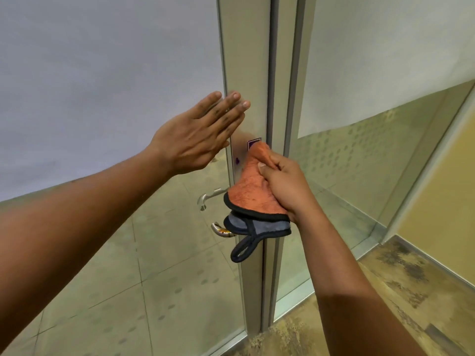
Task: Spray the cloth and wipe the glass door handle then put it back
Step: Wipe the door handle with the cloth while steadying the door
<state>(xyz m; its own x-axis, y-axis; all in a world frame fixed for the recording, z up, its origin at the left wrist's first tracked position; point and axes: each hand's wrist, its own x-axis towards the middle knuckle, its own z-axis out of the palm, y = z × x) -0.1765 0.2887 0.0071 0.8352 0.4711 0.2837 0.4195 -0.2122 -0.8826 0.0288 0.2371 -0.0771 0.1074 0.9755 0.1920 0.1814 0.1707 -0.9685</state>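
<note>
- At my twelve o'clock, frosted glass panels in a pale metal frame.
- At five o'clock, mottled brownish floor, perhaps carpet.

Two bare hands show: the left hand at centre left with fingers spread flat, the right hand at centre closed around one orange-and-grey microfibre cloth with black edging. Two curved silver metal door handles appear below centre, one seen through the glass. One small purple square sticker sits on the one pale metal door frame.
</note>
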